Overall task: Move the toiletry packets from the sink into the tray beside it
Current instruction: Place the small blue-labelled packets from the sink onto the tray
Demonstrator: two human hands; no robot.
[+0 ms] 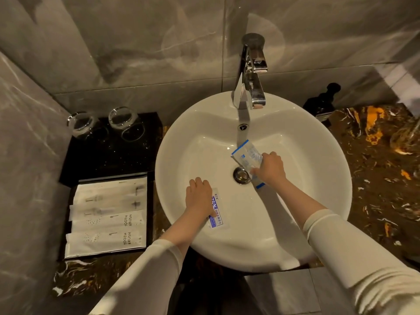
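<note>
Two blue-printed packets lie in the white sink (pixel 181 142), one under each hand, so both can be lifted in a single trip. The right hand (pixel 271 169) pinches the upper packet (pixel 248 156) beside the drain (pixel 241 175), tilting it up. The left hand (pixel 198 196) rests on the lower packet (pixel 217 211); its grip is hidden. The black tray (pixel 148 201), left of the basin, already holds toothbrush sachets (pixel 106 226).

Lighting: dim, warm, from overhead. Glare on sink (pixel 295 137) rim and faucet (pixel 251 71). Arm shadows in basin. Wide-angle bending at edges; corners soft.
</note>
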